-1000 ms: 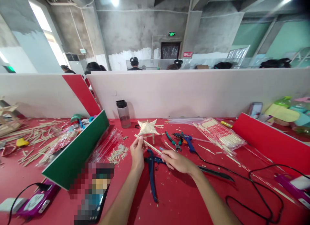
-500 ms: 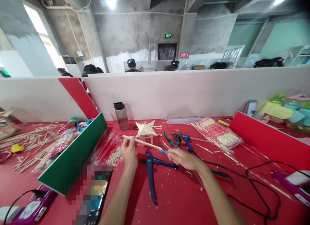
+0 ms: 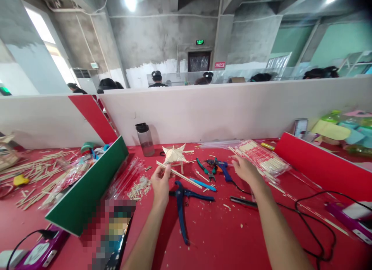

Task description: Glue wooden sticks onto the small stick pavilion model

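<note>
Red cloth is covering the table (image 3: pixel 221 239) across the lower frame. At far left, loose sticks (image 3: pixel 37 177) are lying scattered beyond a green divider board (image 3: pixel 90 188). Just left of centre, the left hand (image 3: pixel 161 183) is pinching a thin wooden stick (image 3: pixel 178 173) between thumb and fingertips, the stick slanting down to the right above the blue-handled cutters (image 3: pixel 181 208) lying on the table. Behind the hand a small stick-built model roof (image 3: pixel 173 154) is standing. A blue pen (image 3: pixel 202 184) is lying just right of the stick's lower end. Right of centre, the right hand (image 3: pixel 245 170) is hovering with fingers loosely spread, holding nothing, near the blue glue gun (image 3: pixel 222 168) and beside a bundle of wrapped chopsticks (image 3: pixel 263 159).
</note>
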`<state>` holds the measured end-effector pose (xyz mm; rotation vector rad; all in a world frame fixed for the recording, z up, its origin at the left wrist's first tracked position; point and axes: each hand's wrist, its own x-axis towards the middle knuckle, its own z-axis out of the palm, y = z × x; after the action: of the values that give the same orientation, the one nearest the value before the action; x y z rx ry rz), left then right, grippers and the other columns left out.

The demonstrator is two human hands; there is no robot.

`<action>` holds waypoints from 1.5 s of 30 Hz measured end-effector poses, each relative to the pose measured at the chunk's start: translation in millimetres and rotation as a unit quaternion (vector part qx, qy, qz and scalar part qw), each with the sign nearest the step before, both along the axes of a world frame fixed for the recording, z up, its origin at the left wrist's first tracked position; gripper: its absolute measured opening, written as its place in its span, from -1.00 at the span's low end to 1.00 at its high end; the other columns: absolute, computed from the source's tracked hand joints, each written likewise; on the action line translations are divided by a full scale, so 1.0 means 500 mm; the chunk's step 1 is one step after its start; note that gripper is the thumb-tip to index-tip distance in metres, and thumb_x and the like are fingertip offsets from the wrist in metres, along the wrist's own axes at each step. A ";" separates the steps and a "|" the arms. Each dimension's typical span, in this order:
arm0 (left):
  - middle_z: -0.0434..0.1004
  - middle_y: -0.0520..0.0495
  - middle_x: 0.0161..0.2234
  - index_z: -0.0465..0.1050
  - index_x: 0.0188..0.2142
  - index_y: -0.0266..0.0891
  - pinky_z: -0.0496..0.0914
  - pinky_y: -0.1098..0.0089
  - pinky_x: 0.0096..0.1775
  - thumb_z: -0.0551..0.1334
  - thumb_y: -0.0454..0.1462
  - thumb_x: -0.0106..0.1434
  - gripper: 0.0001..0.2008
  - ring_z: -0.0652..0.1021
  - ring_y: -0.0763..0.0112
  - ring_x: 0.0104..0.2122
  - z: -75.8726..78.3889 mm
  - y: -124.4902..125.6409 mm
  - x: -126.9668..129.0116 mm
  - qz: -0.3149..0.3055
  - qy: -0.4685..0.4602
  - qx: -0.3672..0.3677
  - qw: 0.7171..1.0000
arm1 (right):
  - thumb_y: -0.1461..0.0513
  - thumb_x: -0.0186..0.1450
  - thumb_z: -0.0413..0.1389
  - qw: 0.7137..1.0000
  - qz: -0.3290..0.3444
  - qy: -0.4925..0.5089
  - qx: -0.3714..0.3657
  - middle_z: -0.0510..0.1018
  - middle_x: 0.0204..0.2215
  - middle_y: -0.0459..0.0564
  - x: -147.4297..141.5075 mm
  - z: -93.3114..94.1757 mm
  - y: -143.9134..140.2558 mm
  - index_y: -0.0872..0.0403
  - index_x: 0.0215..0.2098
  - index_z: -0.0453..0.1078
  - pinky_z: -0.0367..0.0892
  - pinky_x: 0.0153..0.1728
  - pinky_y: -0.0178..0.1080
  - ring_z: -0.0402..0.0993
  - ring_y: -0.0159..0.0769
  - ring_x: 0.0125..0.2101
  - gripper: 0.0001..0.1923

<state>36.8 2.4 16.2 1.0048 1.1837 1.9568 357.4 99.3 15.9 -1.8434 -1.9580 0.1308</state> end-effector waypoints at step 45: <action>0.60 -0.08 -0.28 0.51 -0.17 -0.15 0.39 0.41 -0.23 0.08 -0.38 0.34 -0.76 0.59 0.31 -0.26 0.018 -0.043 0.006 -0.140 0.615 -0.010 0.776 | -0.03 0.44 -0.02 0.897 0.344 0.246 -0.127 0.51 -0.50 -0.08 -0.125 0.041 -0.116 0.07 -0.38 0.46 0.26 -0.34 -0.27 0.40 -0.28 -0.45 -0.57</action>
<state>39.8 -19.0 25.4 2.4368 1.4903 0.8781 294.8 41.1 36.2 -0.9985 -2.1660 1.0048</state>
